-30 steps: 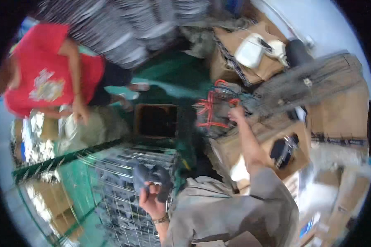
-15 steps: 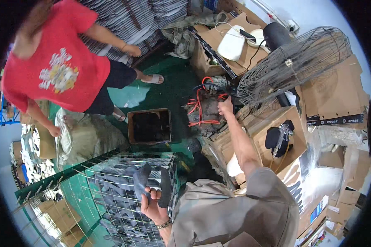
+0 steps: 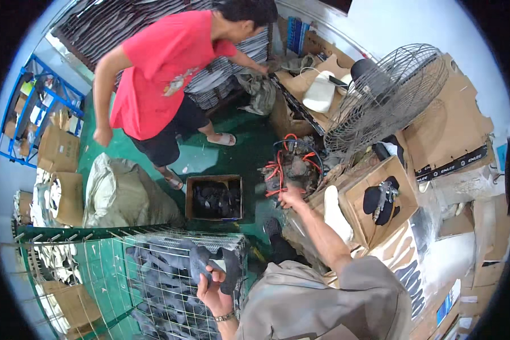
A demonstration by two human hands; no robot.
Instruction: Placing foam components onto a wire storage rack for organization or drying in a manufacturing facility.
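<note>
My left hand point(image 3: 212, 290) grips a dark grey, curved, flat piece point(image 3: 200, 262) between thumb and fingers. Another dark grey piece point(image 3: 231, 272) stands beside it against my fingers. Both are over a wire rack point(image 3: 175, 286) with many similar grey pieces in it. My right hand point(image 3: 292, 196) reaches forward to a dirty, dark machine-like object point(image 3: 296, 167) wound with orange-red cord point(image 3: 277, 170). Its fingers are closed at the near strand of this cord; the fingertips are partly hidden.
On the green floor, a cardboard box point(image 3: 189, 199) holds black pieces, beside a large pale sack point(image 3: 119, 195). A person in a red shirt point(image 3: 167, 68) stands beyond. A big wire fan point(image 3: 385, 96) and an open carton point(image 3: 405, 201) with dark items are at right.
My right hand has moved back toward me to the machine's near side. The person in red has turned and stretched an arm toward the cartons. My left hand still holds the grey piece.
</note>
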